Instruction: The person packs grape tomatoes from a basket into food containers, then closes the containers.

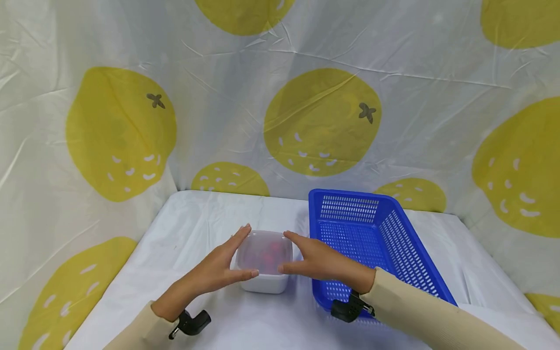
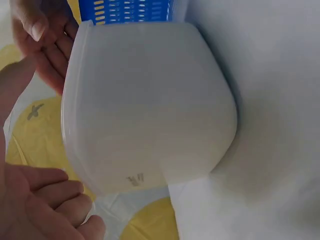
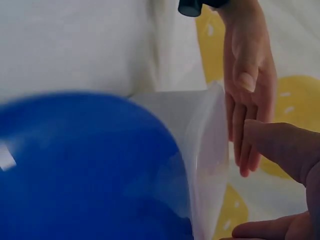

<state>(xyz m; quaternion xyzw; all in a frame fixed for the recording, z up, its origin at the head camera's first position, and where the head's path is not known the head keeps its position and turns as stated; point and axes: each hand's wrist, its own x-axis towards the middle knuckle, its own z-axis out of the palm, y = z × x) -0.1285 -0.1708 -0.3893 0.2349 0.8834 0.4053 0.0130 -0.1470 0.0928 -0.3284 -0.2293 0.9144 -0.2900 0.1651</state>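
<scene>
A white square container (image 1: pixel 264 284) stands on the cloth-covered table with a translucent lid (image 1: pixel 258 253) on top. Small red shapes (image 1: pixel 272 253) show blurrily through the lid. My left hand (image 1: pixel 214 267) is at the lid's left side, thumb by the front corner and fingers reaching toward the back. On the opposite side my right hand (image 1: pixel 317 257) mirrors it, thumb near the front right corner. In the left wrist view, the left fingers (image 2: pixel 60 197) lie loosely beside the lid's edge. The right thumb (image 3: pixel 280 145) stretches over the lid in the right wrist view.
A blue perforated plastic basket (image 1: pixel 312 233) stands just right of the container, under the right forearm. White cloth (image 1: pixel 197 223) covers the table. A curtain printed with yellow fruit (image 1: pixel 218 107) hangs behind and at both sides.
</scene>
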